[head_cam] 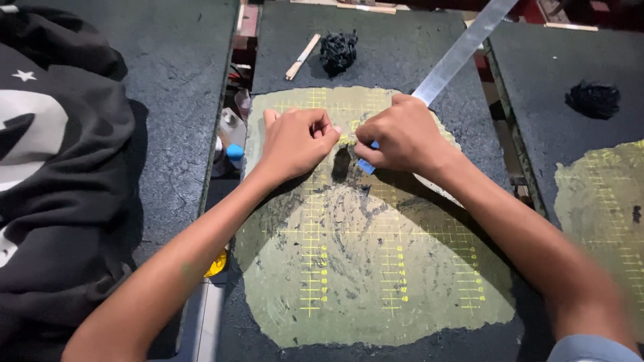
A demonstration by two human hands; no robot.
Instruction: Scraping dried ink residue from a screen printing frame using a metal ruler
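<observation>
Both hands meet over the worn green cutting mat on the table: the left hand pinches a small pale piece, the right hand clenches a blue tool, work seemingly midway.

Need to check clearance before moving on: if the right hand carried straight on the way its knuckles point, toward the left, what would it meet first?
The right hand points across the green gridded mat at the left hand. Their fingertips are nearly together, so it would probably meet the left hand's fingers first; whether they already touch is unclear.
</observation>
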